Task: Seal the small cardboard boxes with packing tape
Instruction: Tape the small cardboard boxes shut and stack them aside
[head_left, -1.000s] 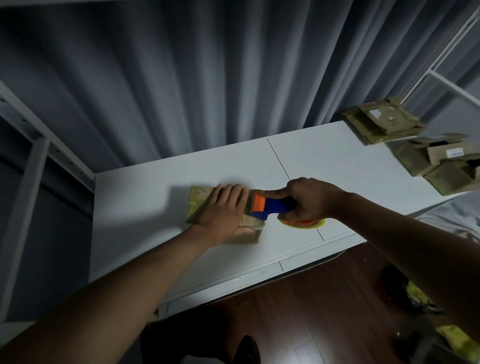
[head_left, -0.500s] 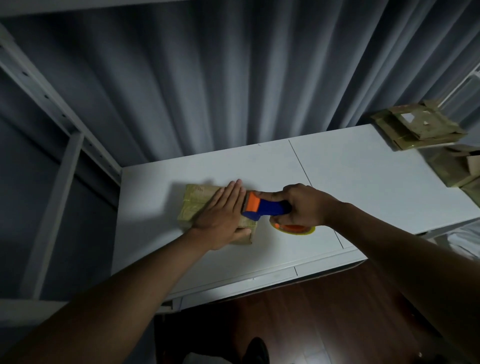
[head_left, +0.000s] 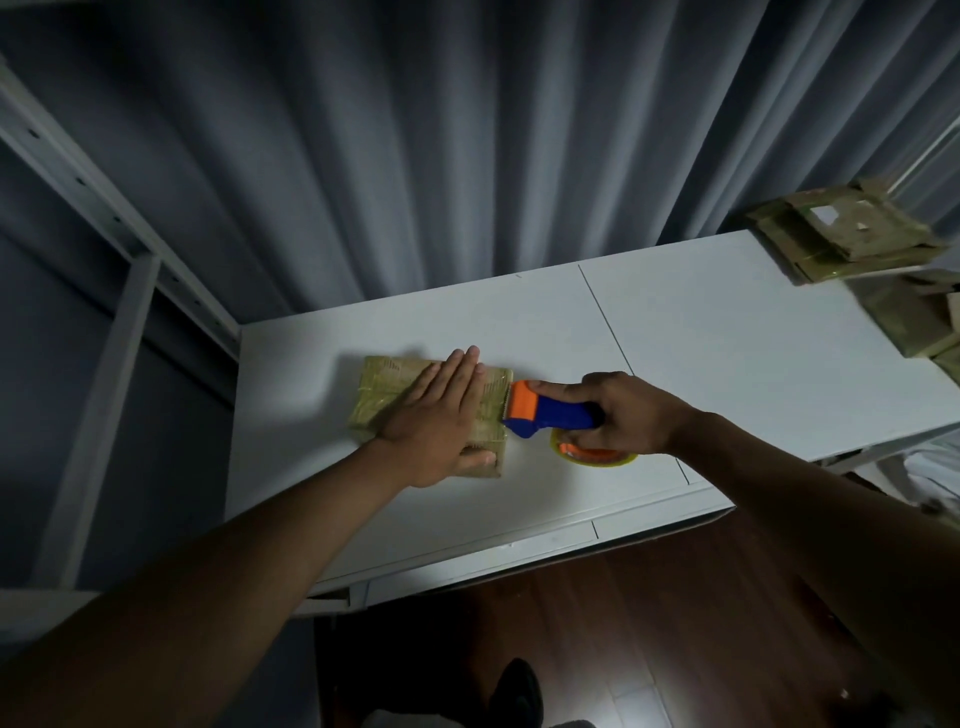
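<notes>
The tape dispenser (head_left: 550, 413), gripped in the right hand (head_left: 631, 410), has slid off the small cardboard box (head_left: 387, 387) to its right edge, ready to cut. The left hand (head_left: 441, 415) presses flat, fingers straight, mid-table (head_left: 727, 338).

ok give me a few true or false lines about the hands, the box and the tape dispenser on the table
1. The left hand lies flat on the small cardboard box. True.
2. The right hand is empty. False: it grips the blue handle of the tape dispenser.
3. The dispenser's orange head is at the right end of the box. True.
4. The box under the left hand stands open with its flaps up. False: it is closed and flat under the palm.
5. More cardboard boxes sit at the far right end of the white table. True.
6. The tape roll is blue. False: the tape roll looks orange and yellowish.
</notes>
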